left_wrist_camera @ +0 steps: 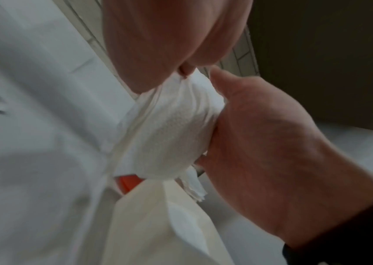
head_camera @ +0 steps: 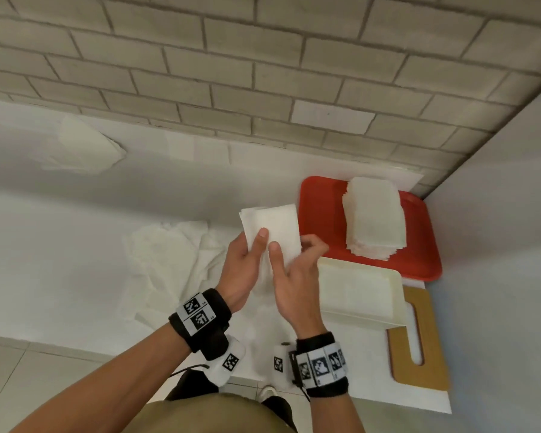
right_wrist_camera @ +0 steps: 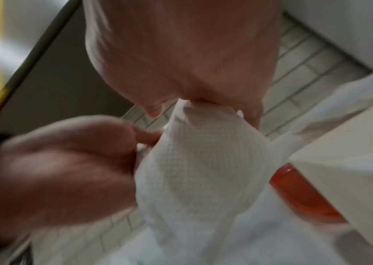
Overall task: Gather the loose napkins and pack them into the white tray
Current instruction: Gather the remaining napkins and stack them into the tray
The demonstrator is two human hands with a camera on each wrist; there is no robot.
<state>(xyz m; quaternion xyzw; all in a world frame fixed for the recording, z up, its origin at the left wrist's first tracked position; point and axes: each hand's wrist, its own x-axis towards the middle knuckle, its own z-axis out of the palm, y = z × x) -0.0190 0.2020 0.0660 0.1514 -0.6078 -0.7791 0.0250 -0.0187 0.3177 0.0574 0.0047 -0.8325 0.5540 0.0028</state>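
Tiled wall backs the white counter (head_camera: 75,229). From the head view, your left hand (head_camera: 244,267) and right hand (head_camera: 294,276) both pinch a small napkin bundle (head_camera: 270,228), probably squaring it; the white tray (head_camera: 361,292) waits at four o'clock. Loose napkins (head_camera: 169,245) lie at nine o'clock. Both wrist views show fingers clamped on the bundle (left_wrist_camera: 171,132).

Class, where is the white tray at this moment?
In the head view the white tray sits lower right, beside the right hand, overlapping the red tray and wooden board.
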